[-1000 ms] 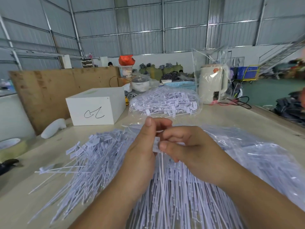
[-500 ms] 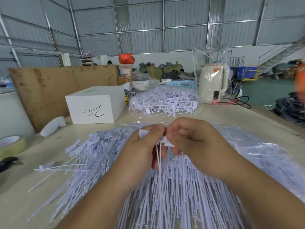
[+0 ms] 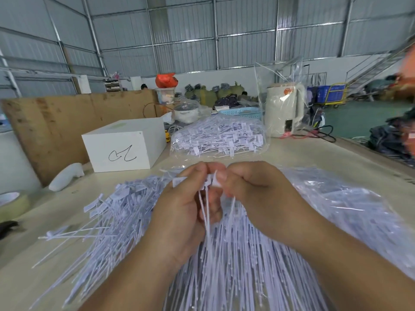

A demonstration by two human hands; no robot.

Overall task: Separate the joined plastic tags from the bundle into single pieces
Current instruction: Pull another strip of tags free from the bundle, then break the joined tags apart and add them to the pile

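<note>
Two joined tags (image 3: pixel 210 179) are up between both hands, above the loose pile; the left hand (image 3: pixel 182 212) pinches one flat head between thumb and forefinger, the right hand (image 3: pixel 258 194) pinches the neighbouring head, both sets of fingers closed tight on the plastic, and the thin tails (image 3: pixel 205 212) hang straight down between the palms; the join itself is hidden behind the thumbs, so I cannot tell whether it has parted; my read is that the snap is best done by gripping right at the heads, close to the link, and twisting the two in opposite directions, since pulling on the tails would likely just bend them; these tags are pale, whitish plastic, each a small flat rectangular head on a long, thin, whippy stem; below the hands the pile of tags (image 3: pixel 116 218) fans out across the worktop (image 3: pixel 33 277), stems lying roughly parallel, heads pointing away; to the right a crinkly clear plastic bag (image 3: pixel 350 212) lies slack and glossy, with more tags showing through it; further back a second clear bag (image 3: pixel 219 138) bulges with tags, just beside a matt white box (image 3: pixel 125 149) with a black scribble; a cream kettle (image 3: pixel 284 111) stands behind, wrapped in clear film.
</note>
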